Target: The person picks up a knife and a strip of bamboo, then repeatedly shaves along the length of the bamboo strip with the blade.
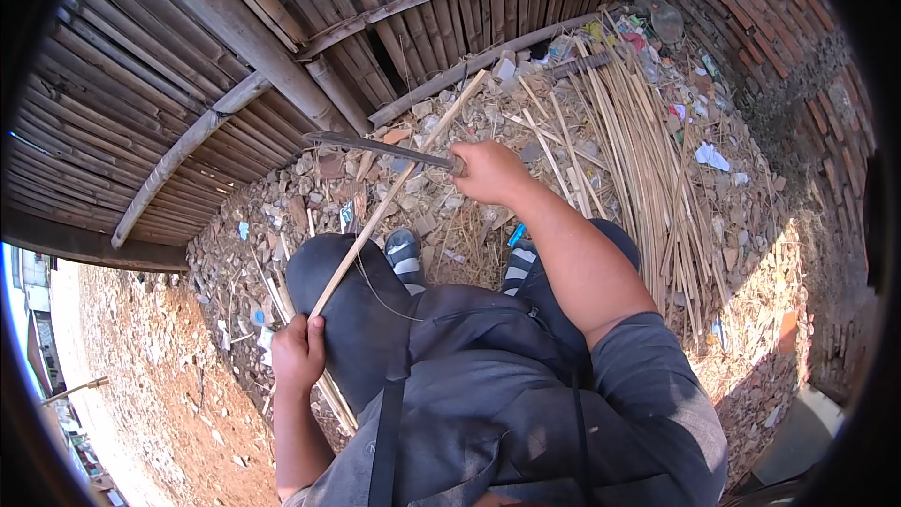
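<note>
From where I stand, the knife (385, 146) is a long, dark, narrow blade, lying nearly level, its short handle closed in the right hand (488, 172). A pale, slender wooden strip (375, 225) slants across it, straight and unbroken as far as I can see. The strip's far end sticks out beyond the knife; its near end sits well below the knife, pinched in the left hand (297, 352). Whether the edge bites in, I can't quite tell.

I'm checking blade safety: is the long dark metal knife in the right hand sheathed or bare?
Bare: its dark, narrow blade shows uncovered, with no sheath over it, beyond the brownish handle in the right hand.
</note>
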The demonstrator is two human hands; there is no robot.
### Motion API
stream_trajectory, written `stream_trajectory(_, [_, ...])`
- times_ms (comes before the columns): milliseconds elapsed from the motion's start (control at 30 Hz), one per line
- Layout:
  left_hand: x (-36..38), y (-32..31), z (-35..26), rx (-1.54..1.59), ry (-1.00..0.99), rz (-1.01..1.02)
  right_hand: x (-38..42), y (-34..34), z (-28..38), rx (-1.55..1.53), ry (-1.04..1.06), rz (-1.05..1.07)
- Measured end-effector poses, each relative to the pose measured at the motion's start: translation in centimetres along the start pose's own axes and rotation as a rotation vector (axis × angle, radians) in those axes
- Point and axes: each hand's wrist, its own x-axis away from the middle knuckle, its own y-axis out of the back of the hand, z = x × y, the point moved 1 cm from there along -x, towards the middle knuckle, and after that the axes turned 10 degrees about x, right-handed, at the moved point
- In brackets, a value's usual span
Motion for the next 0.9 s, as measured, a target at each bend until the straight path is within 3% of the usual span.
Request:
stream_trajectory(167, [0.0,-0.1,0.0,0.003,-0.003,0.004,0.4,0.6,0.7,0.002,0.001,-0.003])
stream_trajectory(467, [-0.1,-0.2,0.3,0.007,-0.014,0.001,-0.3,-0.5,-1.6,-0.009,0.027,-0.187])
stream_trajectory(567, [0.0,-0.1,0.1,0.004,0.001,-0.001,0.1,0.3,-0.2,0.021,-0.007,-0.107])
stream_trajectory(700, [0.0,-0.3,0.5,0.032,0.001,0.009,1.0,-2.4,2.9,-0.055,0.209,-0.153])
stream_trajectory(800, [-0.1,-0.1,0.8,0.061,0.019,0.030,0.8,-1.6,2.9,0.068,0.226,-0.135])
stream_trajectory(900, [-0.1,0.1,0.8,0.080,0.026,0.030,-0.5,-0.3,-0.3,0.010,0.053,-0.023])
